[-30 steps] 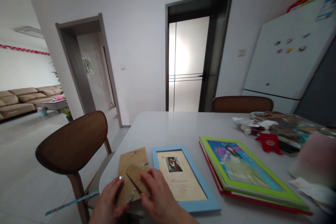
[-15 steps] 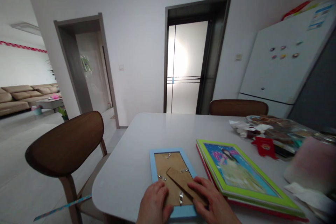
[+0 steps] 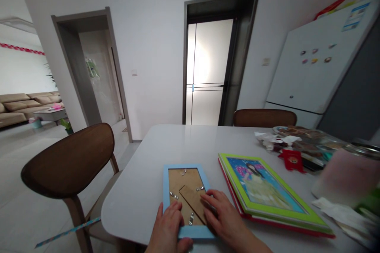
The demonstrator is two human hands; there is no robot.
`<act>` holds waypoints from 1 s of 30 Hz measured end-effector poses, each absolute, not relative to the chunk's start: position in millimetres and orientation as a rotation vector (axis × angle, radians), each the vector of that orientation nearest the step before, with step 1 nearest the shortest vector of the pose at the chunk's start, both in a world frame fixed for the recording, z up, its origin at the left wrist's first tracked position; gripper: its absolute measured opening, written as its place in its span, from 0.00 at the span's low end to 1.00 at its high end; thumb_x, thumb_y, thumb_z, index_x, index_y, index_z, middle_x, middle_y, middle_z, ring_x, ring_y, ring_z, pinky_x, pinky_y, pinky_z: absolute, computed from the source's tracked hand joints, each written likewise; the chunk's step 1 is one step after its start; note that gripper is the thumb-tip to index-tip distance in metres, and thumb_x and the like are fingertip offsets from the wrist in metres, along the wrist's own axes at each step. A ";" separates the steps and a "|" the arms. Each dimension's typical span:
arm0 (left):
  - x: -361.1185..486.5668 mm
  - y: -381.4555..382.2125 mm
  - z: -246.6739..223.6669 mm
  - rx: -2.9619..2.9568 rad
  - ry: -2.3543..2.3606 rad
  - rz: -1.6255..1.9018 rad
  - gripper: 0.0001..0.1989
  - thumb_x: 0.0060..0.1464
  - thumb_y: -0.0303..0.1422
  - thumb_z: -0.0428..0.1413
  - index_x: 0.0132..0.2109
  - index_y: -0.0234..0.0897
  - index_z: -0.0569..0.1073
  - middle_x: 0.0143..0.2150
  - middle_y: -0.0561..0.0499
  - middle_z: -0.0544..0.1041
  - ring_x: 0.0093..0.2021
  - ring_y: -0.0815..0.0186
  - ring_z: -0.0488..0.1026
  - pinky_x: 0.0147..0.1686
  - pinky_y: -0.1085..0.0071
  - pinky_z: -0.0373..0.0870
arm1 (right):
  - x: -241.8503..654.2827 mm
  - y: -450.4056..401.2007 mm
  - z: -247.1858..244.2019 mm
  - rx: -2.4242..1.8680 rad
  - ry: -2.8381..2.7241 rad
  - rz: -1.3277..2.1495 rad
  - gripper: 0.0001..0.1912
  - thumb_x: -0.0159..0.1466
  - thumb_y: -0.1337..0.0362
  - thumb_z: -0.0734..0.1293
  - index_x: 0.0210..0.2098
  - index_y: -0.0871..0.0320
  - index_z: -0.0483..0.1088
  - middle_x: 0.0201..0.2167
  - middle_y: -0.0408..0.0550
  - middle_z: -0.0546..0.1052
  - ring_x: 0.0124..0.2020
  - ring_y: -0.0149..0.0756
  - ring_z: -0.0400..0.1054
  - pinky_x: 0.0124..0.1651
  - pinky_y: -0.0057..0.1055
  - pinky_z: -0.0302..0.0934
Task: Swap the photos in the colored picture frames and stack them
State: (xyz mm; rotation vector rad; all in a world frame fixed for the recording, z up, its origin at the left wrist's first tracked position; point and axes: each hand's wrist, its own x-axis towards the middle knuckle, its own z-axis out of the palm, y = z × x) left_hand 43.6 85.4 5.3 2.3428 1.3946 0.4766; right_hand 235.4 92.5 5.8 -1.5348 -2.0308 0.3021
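A light-blue picture frame (image 3: 196, 232) lies face down on the white table (image 3: 133, 189). Its brown backing board (image 3: 190, 176) carries small metal clips, and a slim brown stand leg (image 3: 191, 197) lies slantwise across it. My left hand (image 3: 169, 223) grips the near left corner, fingertips on the backing and thumb by the near edge. Over the right edge, my right hand (image 3: 222, 213) rests with its fingers stretched out, touching the stand leg. To the right lies a green-framed picture (image 3: 267, 189) of a figure in a pale dress, stacked on a red-edged item (image 3: 291, 229).
A red packet (image 3: 292, 161), crumpled white tissue (image 3: 335, 211) and a pinkish jar (image 3: 344, 174) stand or lie on the table's right side. Brown chairs (image 3: 71, 162) are at the left and far side. A white fridge (image 3: 314, 75) stands behind.
The stand leg, tilted up under my right fingers before, now lies lower against the backing. Both hands remain at the frame. The view has shifted slightly.
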 end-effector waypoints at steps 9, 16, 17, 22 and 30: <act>40.5 82.2 8.9 2.326 1.372 0.501 0.13 0.37 0.29 0.58 0.34 0.37 0.67 0.54 0.42 0.63 0.56 0.57 0.56 0.54 0.49 0.42 | 233.0 140.1 8.3 -1.695 -2.081 0.161 0.14 0.56 0.71 0.56 0.28 0.60 0.72 0.32 0.51 0.69 0.37 0.36 0.61 0.42 0.28 0.53; 39.9 84.3 8.4 2.317 1.369 0.524 0.12 0.37 0.28 0.57 0.33 0.37 0.67 0.54 0.42 0.64 0.55 0.58 0.57 0.55 0.50 0.42 | 233.3 148.1 4.8 -1.706 -2.056 0.169 0.13 0.55 0.71 0.56 0.28 0.60 0.72 0.29 0.50 0.68 0.33 0.33 0.63 0.37 0.26 0.54; 39.9 84.7 7.7 2.324 1.365 0.526 0.12 0.37 0.28 0.57 0.34 0.37 0.67 0.54 0.42 0.64 0.55 0.58 0.57 0.55 0.50 0.42 | 234.1 148.3 4.7 -1.699 -2.059 0.172 0.12 0.55 0.71 0.56 0.27 0.60 0.71 0.29 0.49 0.68 0.33 0.33 0.63 0.37 0.26 0.54; 39.9 84.9 6.2 2.339 1.383 0.501 0.12 0.36 0.27 0.57 0.34 0.36 0.67 0.54 0.41 0.64 0.56 0.56 0.56 0.55 0.49 0.42 | 239.9 144.0 3.8 -1.652 -2.085 0.185 0.11 0.53 0.71 0.57 0.24 0.60 0.70 0.30 0.48 0.67 0.35 0.32 0.61 0.40 0.26 0.54; 38.1 86.8 6.0 2.324 1.341 0.469 0.13 0.36 0.28 0.57 0.35 0.35 0.67 0.55 0.40 0.63 0.56 0.56 0.55 0.54 0.47 0.41 | 230.7 148.8 9.7 -1.681 -2.102 0.161 0.12 0.55 0.68 0.56 0.31 0.60 0.71 0.32 0.49 0.70 0.37 0.34 0.62 0.41 0.26 0.54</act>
